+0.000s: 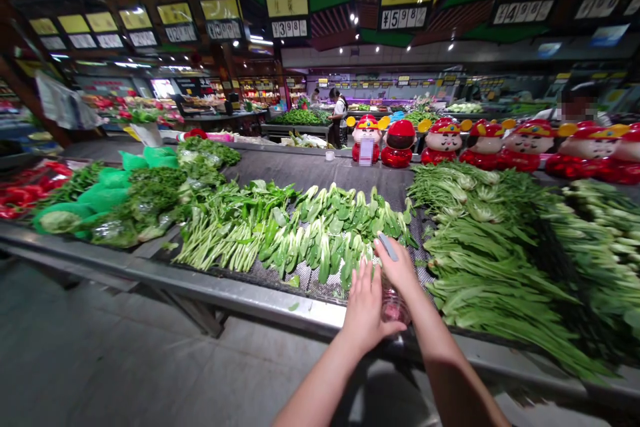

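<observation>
My left hand (367, 307) is raised with its fingers up, just above the near edge of a pile of bok choy (330, 237). My right hand (397, 267) is close beside it and pinches a small grey flat item (388, 247). Below and between my hands hangs a clear plastic bag (395, 303) with something pinkish in it. Long-leafed greens (493, 273) lie in a heap to the right of my hands, on a dark mesh rack (280, 273).
A steel stall edge (165, 277) runs below the vegetables, above a tiled floor (150, 340). Bagged greens (105, 193) and red peppers (30, 187) lie to the left. Red figurines (435, 143) line the back, beneath hanging price signs (405, 3). A person (340, 117) stands beyond.
</observation>
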`<state>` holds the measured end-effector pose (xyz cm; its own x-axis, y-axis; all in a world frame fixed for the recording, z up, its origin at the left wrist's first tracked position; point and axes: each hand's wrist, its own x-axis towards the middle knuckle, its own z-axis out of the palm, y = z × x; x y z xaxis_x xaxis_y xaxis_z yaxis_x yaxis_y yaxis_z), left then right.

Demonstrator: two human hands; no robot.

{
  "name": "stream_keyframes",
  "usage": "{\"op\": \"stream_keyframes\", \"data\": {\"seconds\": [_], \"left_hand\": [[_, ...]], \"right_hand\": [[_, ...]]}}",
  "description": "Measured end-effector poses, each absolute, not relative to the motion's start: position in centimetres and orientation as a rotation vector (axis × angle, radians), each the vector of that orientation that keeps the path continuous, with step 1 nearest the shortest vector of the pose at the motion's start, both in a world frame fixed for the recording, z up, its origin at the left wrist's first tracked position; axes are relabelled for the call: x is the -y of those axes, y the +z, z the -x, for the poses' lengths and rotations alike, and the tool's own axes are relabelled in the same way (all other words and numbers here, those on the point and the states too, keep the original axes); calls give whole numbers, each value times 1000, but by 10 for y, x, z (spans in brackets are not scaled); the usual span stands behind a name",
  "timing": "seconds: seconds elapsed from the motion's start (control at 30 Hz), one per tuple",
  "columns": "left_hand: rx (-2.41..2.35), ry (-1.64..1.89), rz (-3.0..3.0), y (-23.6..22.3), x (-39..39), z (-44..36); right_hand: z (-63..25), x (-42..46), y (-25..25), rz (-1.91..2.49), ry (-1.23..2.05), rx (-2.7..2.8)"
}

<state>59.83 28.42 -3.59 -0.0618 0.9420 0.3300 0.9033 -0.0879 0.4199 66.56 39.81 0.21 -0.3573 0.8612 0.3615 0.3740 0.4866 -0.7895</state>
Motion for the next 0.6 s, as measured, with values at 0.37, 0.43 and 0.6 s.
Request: {"op": "stream_keyframes", "data": {"seconds": [0.37, 0.43, 0.6], "left_hand": [[-2018, 695, -2132, -68, -271, -598], [-2028, 672, -2128, -76, -267, -598], [-2038, 628, -2156, -96, -253, -599]], "right_hand": [[-678, -376, -27, 1077, 849, 1889], [-678, -372, -38, 1067, 872, 1873], [-678, -362, -69, 1141, 800, 1877]]}}
